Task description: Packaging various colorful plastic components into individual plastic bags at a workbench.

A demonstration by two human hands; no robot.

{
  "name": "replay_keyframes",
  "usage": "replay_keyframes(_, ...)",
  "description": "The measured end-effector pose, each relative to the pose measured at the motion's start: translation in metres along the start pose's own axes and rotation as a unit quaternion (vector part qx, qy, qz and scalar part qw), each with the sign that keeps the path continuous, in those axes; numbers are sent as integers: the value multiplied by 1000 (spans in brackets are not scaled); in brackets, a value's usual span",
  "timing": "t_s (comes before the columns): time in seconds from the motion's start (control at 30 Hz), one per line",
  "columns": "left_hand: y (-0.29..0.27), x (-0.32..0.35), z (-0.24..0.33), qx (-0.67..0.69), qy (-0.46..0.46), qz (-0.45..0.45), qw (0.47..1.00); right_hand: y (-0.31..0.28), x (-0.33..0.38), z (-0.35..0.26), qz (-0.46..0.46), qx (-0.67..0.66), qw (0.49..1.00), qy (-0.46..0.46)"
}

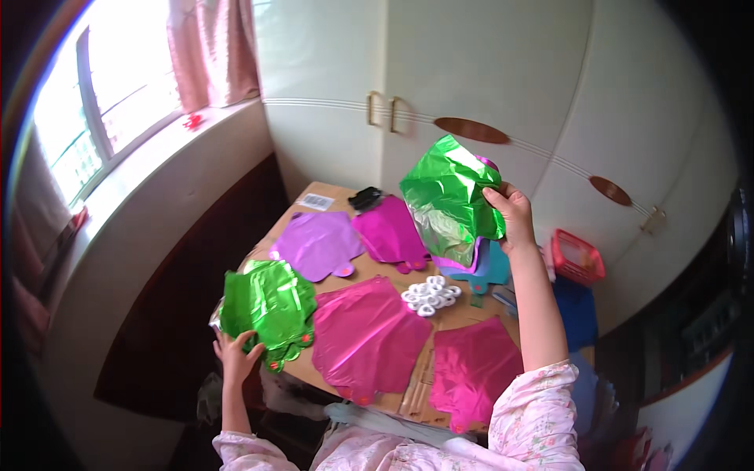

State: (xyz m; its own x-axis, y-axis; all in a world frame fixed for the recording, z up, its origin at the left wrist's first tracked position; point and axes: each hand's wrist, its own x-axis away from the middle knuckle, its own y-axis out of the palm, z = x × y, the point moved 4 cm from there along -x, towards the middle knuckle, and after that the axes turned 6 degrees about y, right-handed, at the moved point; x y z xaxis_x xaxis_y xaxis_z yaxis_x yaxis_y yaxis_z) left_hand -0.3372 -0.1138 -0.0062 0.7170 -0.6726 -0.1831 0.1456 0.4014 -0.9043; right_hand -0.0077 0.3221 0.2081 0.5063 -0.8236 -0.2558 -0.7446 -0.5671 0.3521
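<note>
My right hand (512,213) is raised over the far right of the table, thumb and fingers pinched on the edge of a crinkled green foil sheet (452,192). Purple-pink foil shows along the sheet's edge and behind it. At the table's left edge my left hand (236,355) touches the lower corner of a pile of green foil sheets (269,306), its fingers apart. These have rounded tabs with small red dots. Just right of them is a large magenta foil sheet (369,337), and nearer the right front a pink one (473,369).
A cardboard-topped table (302,365) also bears a lilac sheet (318,243), a purple sheet (389,231), teal foil (493,265) and a cluster of white rings (430,296). A red basket (577,255) stands at right. White cabinets (487,63) rise behind; a window sill (149,149) runs left.
</note>
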Motion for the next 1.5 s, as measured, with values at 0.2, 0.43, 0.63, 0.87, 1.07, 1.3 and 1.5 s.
replay_keyframes(0.2, -10, 5, 55, -85, 64, 234, 966, -74, 82, -85, 76, 203, 970, -115)
replay_keyframes(0.43, 44, 30, 253, 609, 169, -195, 749, -26, 215, -114, 64, 698, 634, -326)
replay_keyframes(0.63, 70, 104, 363, 787, 22, -490, 375, 11, 283, -35, -129, 796, 462, -370)
replay_keyframes(0.87, 128, 116, 364, 656, -148, -490, 554, -17, 325, 69, -192, 799, 475, -315)
replay_keyframes(1.07, 163, 118, 334, 656, -137, -465, 578, -22, 334, 62, -160, 660, 703, -212)
replay_keyframes(1.3, 148, 115, 337, 635, -177, -499, 562, -114, 340, 58, 64, 579, 811, -53)
replay_keyframes(1.5, 152, 113, 323, 618, -151, -495, 592, -159, 297, 85, 107, 640, 761, -2)
